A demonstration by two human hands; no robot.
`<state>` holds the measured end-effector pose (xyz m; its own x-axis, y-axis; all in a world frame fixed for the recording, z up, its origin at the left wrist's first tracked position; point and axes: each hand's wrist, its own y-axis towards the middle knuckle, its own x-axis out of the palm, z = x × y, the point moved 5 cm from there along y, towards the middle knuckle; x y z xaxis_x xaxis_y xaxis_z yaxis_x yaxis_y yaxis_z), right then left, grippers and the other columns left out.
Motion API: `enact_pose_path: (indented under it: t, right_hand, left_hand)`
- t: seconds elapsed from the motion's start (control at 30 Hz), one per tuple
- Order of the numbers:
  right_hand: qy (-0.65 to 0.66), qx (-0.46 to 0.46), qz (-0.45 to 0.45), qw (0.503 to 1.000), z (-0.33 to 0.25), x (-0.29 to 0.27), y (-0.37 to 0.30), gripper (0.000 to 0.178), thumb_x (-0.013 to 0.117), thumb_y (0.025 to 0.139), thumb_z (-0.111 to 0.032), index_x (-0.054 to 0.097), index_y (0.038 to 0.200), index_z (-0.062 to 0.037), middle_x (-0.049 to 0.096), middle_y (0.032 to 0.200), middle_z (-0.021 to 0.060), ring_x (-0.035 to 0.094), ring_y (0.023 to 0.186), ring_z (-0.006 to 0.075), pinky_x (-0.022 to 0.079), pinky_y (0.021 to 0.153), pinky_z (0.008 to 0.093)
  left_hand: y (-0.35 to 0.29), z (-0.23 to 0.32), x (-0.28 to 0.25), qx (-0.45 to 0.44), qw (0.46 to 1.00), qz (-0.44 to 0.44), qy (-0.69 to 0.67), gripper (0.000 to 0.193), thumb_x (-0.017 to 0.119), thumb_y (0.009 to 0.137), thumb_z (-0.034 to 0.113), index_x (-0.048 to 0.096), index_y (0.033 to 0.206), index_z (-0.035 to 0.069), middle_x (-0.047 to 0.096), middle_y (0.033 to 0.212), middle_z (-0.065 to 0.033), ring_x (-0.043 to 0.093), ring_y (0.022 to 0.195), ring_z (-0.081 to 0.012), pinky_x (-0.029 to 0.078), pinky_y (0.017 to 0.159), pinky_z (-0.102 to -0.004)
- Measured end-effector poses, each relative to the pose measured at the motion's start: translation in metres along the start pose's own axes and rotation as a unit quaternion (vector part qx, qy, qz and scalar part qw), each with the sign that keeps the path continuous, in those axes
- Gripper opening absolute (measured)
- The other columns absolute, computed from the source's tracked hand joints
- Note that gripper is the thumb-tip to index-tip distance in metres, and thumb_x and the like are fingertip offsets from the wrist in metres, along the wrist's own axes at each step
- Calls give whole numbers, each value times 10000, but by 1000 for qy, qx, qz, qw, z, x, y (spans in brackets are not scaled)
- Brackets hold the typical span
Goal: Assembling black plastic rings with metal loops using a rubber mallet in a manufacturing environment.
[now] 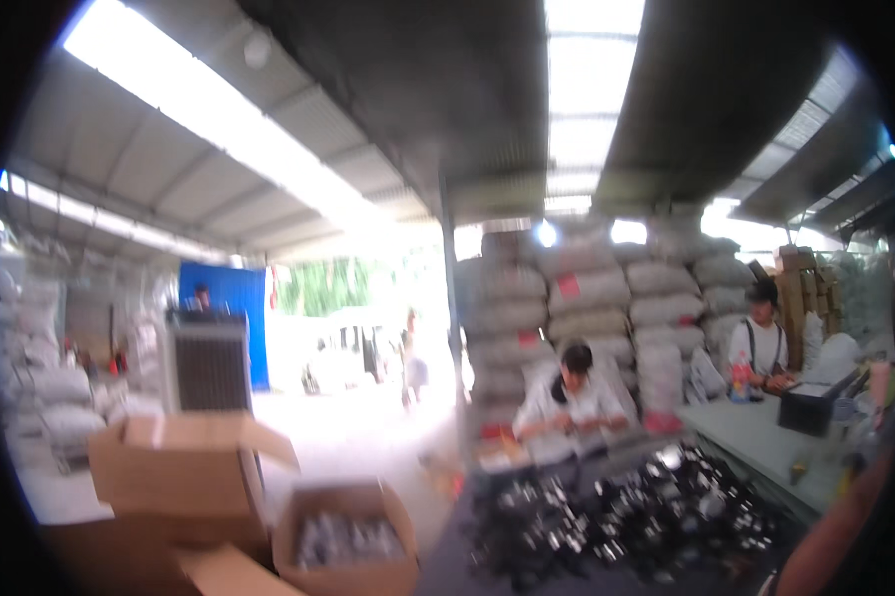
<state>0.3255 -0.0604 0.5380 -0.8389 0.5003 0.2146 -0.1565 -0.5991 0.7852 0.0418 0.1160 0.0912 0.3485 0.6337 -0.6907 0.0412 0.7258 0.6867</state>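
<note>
A bare forearm (833,526), apparently my right one, crosses the lower right corner and runs up to the right rim. Its hand is lost at the dark edge of the picture. My left hand does not appear. Nearest to the arm is a wide heap of small black and shiny pieces (656,517), too blurred to name. The heap spreads over a dark-covered table (447,561) in front of me.
Open cardboard boxes (174,477) stand at the left; one box (294,546) holds pale, wrapped-looking items. Across the table sits a person (572,397); another person (760,343) is at a pale green table (731,427) with a bottle (741,382). Stacked sacks (592,288) rise behind.
</note>
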Motion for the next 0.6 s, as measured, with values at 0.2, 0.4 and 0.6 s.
enact_pose_path:
  t: [0.2, 0.4, 0.6]
  right_hand:
    - [136, 115, -35, 983, -25, 67, -60, 342, 676, 790, -107, 577, 1104, -14, 560, 932, 116, 546, 738, 194, 455, 669, 319]
    - [335, 223, -157, 902, -82, 141, -126, 351, 671, 785, -93, 568, 1109, -8, 553, 943, 123, 535, 746, 194, 444, 673, 310]
    - [368, 257, -199, 871, -117, 149, -129, 360, 665, 780, -79, 559, 1115, -1, 546, 954, 130, 525, 754, 194, 434, 677, 301]
  left_hand:
    - [1, -12, 23, -64, 996, -62, -19, 182, 610, 805, 223, 583, 905, 73, 632, 829, -164, 638, 735, -353, 512, 626, -467]
    - [35, -15, 35, -39, 995, -73, -59, 57, 532, 827, 114, 544, 848, 62, 585, 814, -140, 608, 784, -326, 491, 697, -442]
    - [12, -22, 28, -48, 996, -24, -69, 56, 562, 823, 107, 536, 803, 62, 565, 774, -110, 594, 748, -303, 487, 671, -415]
